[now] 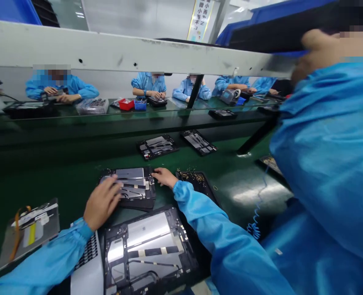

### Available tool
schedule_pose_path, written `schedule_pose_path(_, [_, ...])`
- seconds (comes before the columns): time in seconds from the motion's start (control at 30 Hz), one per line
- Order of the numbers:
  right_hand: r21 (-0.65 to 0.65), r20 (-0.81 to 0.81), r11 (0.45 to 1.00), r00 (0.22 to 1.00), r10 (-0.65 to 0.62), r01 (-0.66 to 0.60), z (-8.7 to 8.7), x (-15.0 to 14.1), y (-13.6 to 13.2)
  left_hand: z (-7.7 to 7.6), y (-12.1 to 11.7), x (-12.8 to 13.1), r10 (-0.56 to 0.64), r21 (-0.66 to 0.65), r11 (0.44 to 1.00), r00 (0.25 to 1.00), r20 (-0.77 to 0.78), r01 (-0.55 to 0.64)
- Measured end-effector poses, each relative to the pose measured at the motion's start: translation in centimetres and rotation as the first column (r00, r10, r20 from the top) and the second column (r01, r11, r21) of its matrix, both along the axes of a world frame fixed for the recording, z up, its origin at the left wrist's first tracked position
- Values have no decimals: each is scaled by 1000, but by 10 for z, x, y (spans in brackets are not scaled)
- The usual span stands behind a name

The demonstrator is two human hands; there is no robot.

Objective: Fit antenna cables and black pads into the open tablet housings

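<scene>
An opened tablet [132,183], with silvery battery cells and dark ribbon cables showing, lies on a dark stack in front of me. My left hand [104,201] reaches over its left side, fingers stretched out; whether they touch it I cannot tell. At its upper right corner, the fingers of my right hand [166,178] are pressed together on the edge. A larger opened tablet [152,250] lies closer to me. Just right of my right hand is a dark tray [200,183] holding many small gold-coloured pieces.
A silver laptop [87,268] partly shows beneath my left sleeve. Left of it lies a grey panel [48,219] with an orange ribbon. Two opened tablets [157,146] lie farther back. A white beam [123,51] crosses overhead. A nearby person's blue sleeve [329,131] fills the right side.
</scene>
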State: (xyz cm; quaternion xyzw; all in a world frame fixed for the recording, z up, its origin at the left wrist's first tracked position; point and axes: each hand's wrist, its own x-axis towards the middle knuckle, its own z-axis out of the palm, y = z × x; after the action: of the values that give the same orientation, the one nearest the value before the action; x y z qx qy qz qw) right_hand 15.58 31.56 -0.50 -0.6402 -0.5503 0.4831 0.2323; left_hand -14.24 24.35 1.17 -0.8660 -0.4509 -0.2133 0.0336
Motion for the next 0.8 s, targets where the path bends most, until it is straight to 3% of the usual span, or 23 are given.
schedule_pose_path(0.03, [-17,26,1000,999,24,-23,1,-1,-8,-1,1,-11,247,-108,964,969,15,-244])
schedule_pose_path(0.07, [-34,51,998,997,55,-54,3,-2,-16,-2,3,-21,429,-217,881,903,-7,-420])
schedule_pose_path(0.13, [-67,103,990,986,128,-122,6,-5,-30,-7,8,-38,566,-373,747,821,-78,-550])
schedule_pose_path(0.3, [-55,294,981,936,192,-184,22,-9,-33,-14,9,-43,529,-492,712,844,-94,-501])
schedule_pose_path(0.53, [73,526,982,843,108,-172,38,-8,-34,-13,-7,-29,470,-513,753,883,-18,-412])
schedule_pose_path(0.63, [122,543,980,837,68,-159,41,-9,-46,-12,-9,-32,466,-508,765,885,14,-395])
schedule_pose_path(0.8, [144,438,983,898,41,-114,35,0,-52,-11,-9,-34,495,-517,758,867,58,-398])
